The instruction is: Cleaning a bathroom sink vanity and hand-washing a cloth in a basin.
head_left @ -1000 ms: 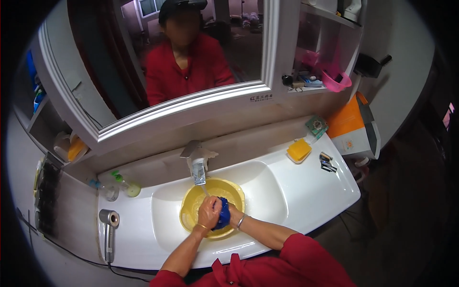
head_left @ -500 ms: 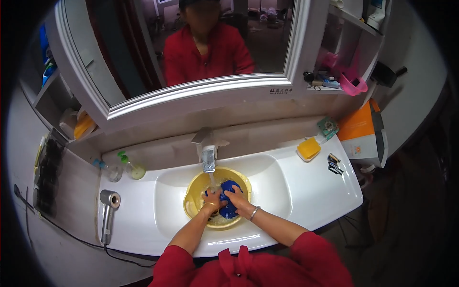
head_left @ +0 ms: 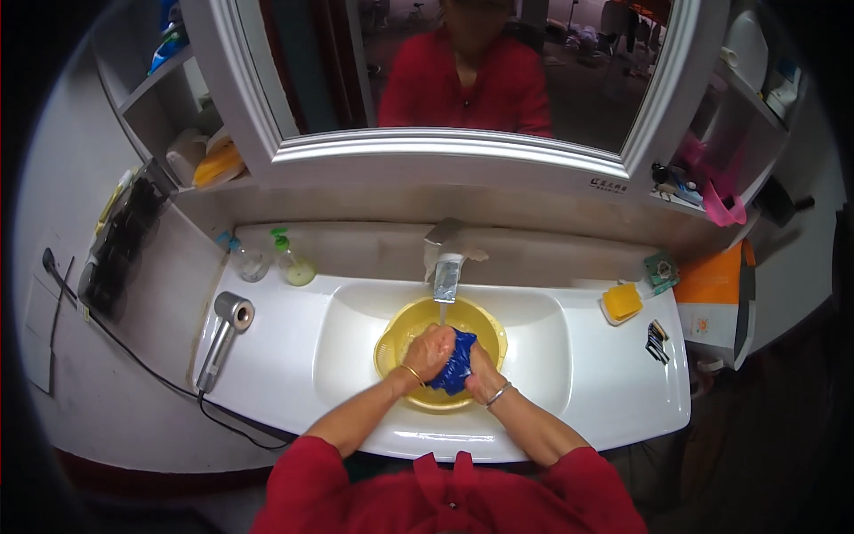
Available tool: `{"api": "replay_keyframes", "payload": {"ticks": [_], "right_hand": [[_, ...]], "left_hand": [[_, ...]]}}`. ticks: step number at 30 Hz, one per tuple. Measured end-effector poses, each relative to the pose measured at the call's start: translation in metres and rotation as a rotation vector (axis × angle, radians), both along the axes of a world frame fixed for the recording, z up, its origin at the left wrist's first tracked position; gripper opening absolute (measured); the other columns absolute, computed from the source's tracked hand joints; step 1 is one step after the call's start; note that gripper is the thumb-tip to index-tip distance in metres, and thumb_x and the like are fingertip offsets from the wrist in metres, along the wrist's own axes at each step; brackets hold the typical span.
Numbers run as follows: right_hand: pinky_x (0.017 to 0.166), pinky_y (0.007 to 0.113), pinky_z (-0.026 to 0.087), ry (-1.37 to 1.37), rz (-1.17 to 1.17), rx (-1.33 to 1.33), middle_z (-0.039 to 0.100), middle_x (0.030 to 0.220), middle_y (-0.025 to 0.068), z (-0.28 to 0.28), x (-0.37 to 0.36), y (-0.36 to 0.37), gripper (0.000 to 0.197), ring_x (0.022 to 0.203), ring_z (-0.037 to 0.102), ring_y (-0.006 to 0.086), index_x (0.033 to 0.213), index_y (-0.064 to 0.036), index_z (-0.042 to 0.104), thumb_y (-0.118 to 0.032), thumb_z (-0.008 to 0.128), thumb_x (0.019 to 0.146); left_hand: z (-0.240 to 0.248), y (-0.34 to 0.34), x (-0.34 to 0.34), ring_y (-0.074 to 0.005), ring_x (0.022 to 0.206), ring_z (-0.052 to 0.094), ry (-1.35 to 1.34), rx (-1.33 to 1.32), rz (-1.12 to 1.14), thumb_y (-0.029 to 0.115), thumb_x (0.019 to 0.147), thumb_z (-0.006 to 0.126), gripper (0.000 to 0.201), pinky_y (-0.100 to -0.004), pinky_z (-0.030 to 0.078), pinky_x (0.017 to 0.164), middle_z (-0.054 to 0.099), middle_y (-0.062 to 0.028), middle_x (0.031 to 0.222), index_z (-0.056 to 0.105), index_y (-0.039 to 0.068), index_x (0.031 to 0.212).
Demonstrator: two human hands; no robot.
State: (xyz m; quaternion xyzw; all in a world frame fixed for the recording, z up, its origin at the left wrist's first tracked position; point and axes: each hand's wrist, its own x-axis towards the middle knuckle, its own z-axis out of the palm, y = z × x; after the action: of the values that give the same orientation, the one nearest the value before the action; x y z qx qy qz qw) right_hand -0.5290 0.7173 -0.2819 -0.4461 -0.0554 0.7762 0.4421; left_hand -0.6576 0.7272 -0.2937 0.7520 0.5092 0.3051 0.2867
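Note:
A wet blue cloth (head_left: 457, 363) is bunched up between my two hands, over a yellow plastic basin (head_left: 497, 342) set in the white sink. My left hand (head_left: 431, 351) is closed on the cloth's left side, knuckles up. On the other side my right hand (head_left: 483, 374) grips it, with the fingers partly hidden behind the fabric. Just beyond the hands, a thin stream of water falls from the faucet (head_left: 447, 278). The basin's contents are mostly covered by my hands and the cloth.
To the left lie a hair dryer (head_left: 227, 334) with its cord and two pump bottles, one green-topped (head_left: 295, 262). A yellow soap block (head_left: 622, 303), a green box (head_left: 661, 271) and small dark strips (head_left: 657, 343) sit at right. A framed mirror (head_left: 356, 147) hangs behind.
My hands have come up from the basin and gathered the spread blue cloth into a tight bunch. The left hand, open before, is now closed on it. The whole view has shifted.

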Motion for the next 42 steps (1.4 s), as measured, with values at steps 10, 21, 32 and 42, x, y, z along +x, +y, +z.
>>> {"api": "replay_keyframes", "payload": {"ticks": [10,21,32,42], "right_hand": [[0.069,0.027,0.050,-0.785,0.267,0.402,0.053,0.105,0.0094,-0.045,0.040,0.002,0.044,0.089,0.055,0.0164,0.115,0.0037,0.043,-0.012,0.064,0.080],[0.080,0.040,0.052,-0.102,0.435,-0.026,0.047,0.118,0.0143,0.003,0.051,-0.018,0.053,0.097,0.057,0.0234,0.124,-0.0014,0.038,-0.040,0.048,0.089],[0.090,0.039,0.046,0.510,0.304,0.119,0.058,0.114,0.0097,0.043,0.018,-0.024,0.047,0.099,0.059,0.0226,0.118,-0.0088,0.050,-0.044,0.051,0.087],[0.096,0.049,0.036,0.825,0.209,0.062,0.049,0.126,0.0071,0.062,-0.018,-0.048,0.059,0.114,0.047,0.0287,0.130,-0.0188,0.040,-0.054,0.048,0.084]], "left_hand": [[-0.003,0.009,-0.030,-0.0343,0.098,0.048,0.623,-0.071,-0.135,0.012,0.073,0.064,0.037,-0.0424,0.045,0.079,0.049,-0.0147,0.104,0.051,0.009,0.108],[0.080,-0.026,-0.011,-0.0273,0.075,0.055,-0.082,0.088,-0.133,0.009,0.058,0.072,0.023,-0.0340,0.045,0.069,0.054,-0.0115,0.077,0.064,0.003,0.079],[0.062,-0.006,-0.039,-0.0239,0.095,0.054,-0.239,0.079,-0.091,0.024,0.074,0.069,0.033,-0.0339,0.043,0.086,0.054,-0.0099,0.104,0.061,0.008,0.101],[0.048,-0.022,-0.021,-0.0260,0.110,0.051,-1.785,-0.700,-0.226,0.060,0.081,0.047,0.068,-0.0441,0.040,0.096,0.050,-0.0123,0.123,0.045,0.007,0.124]]}}
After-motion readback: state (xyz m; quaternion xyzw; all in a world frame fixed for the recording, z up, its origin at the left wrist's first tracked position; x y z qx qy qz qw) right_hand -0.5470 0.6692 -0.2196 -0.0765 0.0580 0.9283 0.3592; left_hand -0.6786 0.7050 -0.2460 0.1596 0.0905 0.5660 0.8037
